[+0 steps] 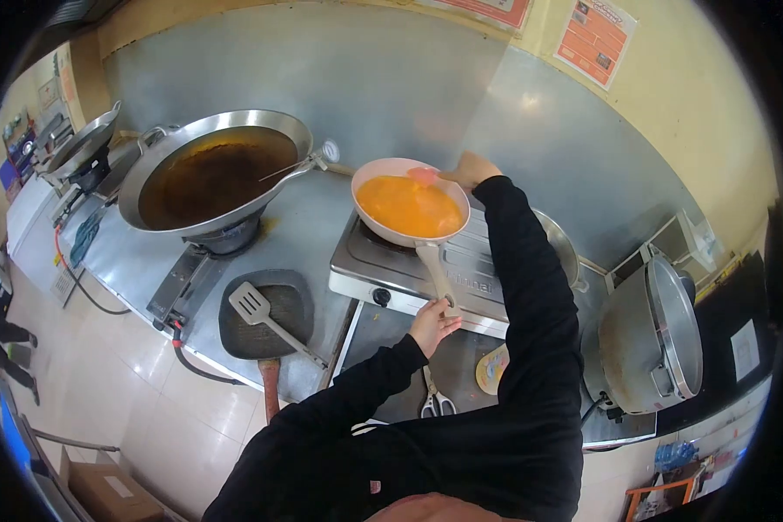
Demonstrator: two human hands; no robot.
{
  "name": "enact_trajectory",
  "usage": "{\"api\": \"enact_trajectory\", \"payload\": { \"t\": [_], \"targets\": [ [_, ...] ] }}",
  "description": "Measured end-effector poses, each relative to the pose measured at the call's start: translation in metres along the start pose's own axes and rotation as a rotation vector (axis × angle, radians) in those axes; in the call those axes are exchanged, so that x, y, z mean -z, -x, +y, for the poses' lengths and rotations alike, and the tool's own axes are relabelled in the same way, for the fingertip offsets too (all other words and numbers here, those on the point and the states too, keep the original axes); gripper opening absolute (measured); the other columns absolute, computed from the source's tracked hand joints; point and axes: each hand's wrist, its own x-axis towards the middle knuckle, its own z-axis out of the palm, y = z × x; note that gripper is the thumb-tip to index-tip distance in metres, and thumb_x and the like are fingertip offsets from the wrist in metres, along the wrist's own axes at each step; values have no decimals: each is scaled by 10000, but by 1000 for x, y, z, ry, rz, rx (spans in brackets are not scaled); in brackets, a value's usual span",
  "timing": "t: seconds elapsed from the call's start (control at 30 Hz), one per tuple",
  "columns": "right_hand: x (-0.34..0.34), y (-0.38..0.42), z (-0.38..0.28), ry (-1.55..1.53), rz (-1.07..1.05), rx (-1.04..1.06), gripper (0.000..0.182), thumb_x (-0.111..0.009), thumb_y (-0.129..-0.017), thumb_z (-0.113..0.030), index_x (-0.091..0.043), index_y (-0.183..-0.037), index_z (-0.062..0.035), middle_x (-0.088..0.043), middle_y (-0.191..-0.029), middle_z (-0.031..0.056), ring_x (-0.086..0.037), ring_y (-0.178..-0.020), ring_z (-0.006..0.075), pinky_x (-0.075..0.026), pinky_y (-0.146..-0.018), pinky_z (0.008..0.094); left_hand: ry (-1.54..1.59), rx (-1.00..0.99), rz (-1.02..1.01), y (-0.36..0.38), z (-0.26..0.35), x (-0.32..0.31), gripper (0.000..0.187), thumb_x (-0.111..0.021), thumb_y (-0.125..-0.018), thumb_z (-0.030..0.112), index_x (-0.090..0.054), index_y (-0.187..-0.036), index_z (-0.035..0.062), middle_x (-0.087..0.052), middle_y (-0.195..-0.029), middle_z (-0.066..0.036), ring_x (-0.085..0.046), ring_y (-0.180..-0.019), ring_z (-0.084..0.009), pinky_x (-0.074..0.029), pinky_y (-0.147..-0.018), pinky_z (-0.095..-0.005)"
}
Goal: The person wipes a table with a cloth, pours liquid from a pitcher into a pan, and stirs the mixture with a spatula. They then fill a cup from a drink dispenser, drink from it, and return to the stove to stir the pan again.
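Frying pan [413, 237], orange liquid [400, 202].
Left hand [430, 328]: fingers holding pan handle [434, 268]. Right hand [473, 170]: fingers gripping pink utensil [423, 176], liquid beside.

Slotted turner [274, 326] across dark square pan [291, 301]

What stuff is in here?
frying pan: 1, pink, on gas stove
liquids: 2, orange in frying pan, brown in nearer wok
utensil: 1, pink, in frying pan
gas stove: 1, silver, centre
woks: 2, silver, left
thermometer: 1, silver, wok rim
square pan: 1, dark, near left
slotted turner: 1, grey, on square pan
scissors: 1, grey, before stove
lidded pot: 1, silver, right
posters: 2, orange, wall
cardboard box: 1, brown, lower left
left hand: 1, black-sleeved, on pan handle
right hand: 1, black-sleeved, holding utensil
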Motion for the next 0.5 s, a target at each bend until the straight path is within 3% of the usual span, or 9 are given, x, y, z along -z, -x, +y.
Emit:
{"api": "enact_trajectory", "payload": {
  "t": [0.07,0.27,0.37,0.5],
  "targets": [
    [-8,2,23,-125,-17,-67,572,-615,-630,-506,-533,-477,39,-487,-408,128,-493,-355,220,-425,-423,345,55,59,-69,2,10,-6,175,-420,-875,219,-438,-931,54,-514,-934,-103,-522,-844,-206,-430,-805,-342],
    [-66,-15,76,-115,-155,-171,380,-541,-774,-290,-564,-577,34,-508,-458,116,-459,-341,162,-343,-330,280,-92,15,-70,-5,10,-8,175,-364,-891,198,-380,-995,57,-504,-887,-87,-518,-791,-190,-447,-735,-322],
    [-88,-24,84,-645,-117,-369,222,-497,-787,-160,-575,-709,32,-487,-492,87,-393,-329,128,-283,-308,257,-157,-22,-124,-5,11,-8,173,-339,-896,173,-368,-1016,52,-486,-841,-69,-510,-745,-173,-444,-687,-300],
    [-81,-21,56,-679,-134,-340,165,-505,-768,-139,-555,-766,19,-455,-505,64,-352,-342,98,-253,-311,239,-221,-42,-118,-6,12,-7,158,-337,-893,152,-367,-1012,53,-475,-820,-61,-505,-720,-164,-441,-663,-293]
  ]
}}
